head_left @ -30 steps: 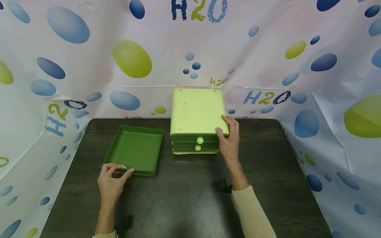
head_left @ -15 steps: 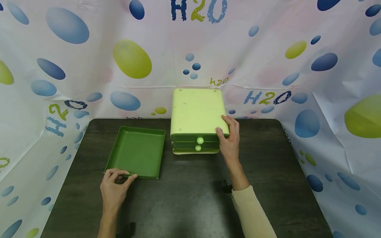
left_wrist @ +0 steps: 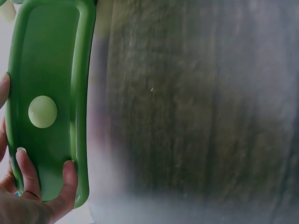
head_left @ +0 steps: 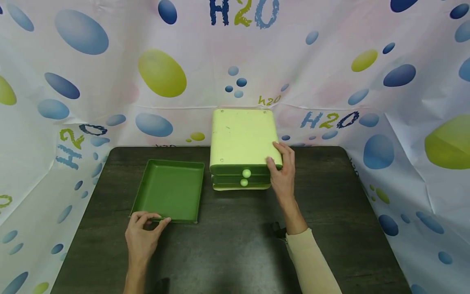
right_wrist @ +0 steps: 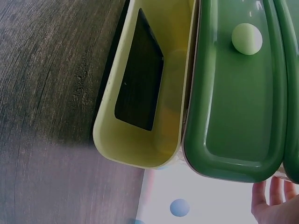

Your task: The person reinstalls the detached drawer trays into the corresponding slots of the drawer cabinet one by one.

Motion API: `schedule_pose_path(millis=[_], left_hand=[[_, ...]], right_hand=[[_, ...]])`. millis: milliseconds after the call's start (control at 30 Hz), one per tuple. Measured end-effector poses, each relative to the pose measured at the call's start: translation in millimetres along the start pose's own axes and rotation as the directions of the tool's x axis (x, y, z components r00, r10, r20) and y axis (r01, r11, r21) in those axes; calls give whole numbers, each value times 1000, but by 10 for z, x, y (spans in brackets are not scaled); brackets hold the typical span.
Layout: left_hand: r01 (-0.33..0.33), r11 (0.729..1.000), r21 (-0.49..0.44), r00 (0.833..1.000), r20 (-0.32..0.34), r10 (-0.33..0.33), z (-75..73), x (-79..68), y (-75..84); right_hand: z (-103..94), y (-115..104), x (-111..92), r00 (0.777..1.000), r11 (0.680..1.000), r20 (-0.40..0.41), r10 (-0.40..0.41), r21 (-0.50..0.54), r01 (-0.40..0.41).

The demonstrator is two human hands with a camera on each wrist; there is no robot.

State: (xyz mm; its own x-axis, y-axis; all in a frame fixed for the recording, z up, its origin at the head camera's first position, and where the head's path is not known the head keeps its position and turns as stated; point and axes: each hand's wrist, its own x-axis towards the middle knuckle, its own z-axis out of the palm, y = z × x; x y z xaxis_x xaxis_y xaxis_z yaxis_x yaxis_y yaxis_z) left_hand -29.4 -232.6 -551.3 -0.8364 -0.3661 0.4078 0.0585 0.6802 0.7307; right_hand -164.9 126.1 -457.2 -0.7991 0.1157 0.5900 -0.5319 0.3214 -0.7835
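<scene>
A green drawer (head_left: 169,190) is at the left of the table, its front with a pale round knob (left_wrist: 43,112) turned toward me. My left hand (head_left: 142,234) grips the front of this drawer near its left end, thumb and fingers along the front panel's edges. A pale yellow-green drawer cabinet (head_left: 244,136) stands at the back middle, with two green drawers in it, each with a light knob (head_left: 247,173). Its bottom bay (right_wrist: 170,102) holds no drawer. My right hand (head_left: 284,171) holds the cabinet's front right corner, thumb by the front edge and fingers along the side.
The dark wood table (head_left: 227,237) has a white sheet (head_left: 205,53) with blue and green spots behind it and along its sides. The cabinet's back is close to this sheet. A narrow strip of table separates the drawer from the cabinet.
My left hand has drawn the drawer a little toward me and slightly to the right. The right hand and the cabinet have stayed in place.
</scene>
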Motion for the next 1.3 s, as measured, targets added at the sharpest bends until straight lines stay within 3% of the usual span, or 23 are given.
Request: schedule_pose_path(millis=[233,867,1167,1300], left_hand=[[-16,1000,-2,1000,3,16,24,-52,25],[39,999,28,999,-11,-39,-24,-244,51],[67,997,46,998,11,-68,-58,-317,54],[98,994,57,994,32,-100,-69,-363,62]], right_hand=[[-14,-13,-3,1000,1000,-2,15,5,-15],[52,-81,0,997,998,-69,-30,-53,26],[105,-45,-16,996,999,-89,-16,-50,12],[118,103,-33,996,999,-92,10,-39,-13]])
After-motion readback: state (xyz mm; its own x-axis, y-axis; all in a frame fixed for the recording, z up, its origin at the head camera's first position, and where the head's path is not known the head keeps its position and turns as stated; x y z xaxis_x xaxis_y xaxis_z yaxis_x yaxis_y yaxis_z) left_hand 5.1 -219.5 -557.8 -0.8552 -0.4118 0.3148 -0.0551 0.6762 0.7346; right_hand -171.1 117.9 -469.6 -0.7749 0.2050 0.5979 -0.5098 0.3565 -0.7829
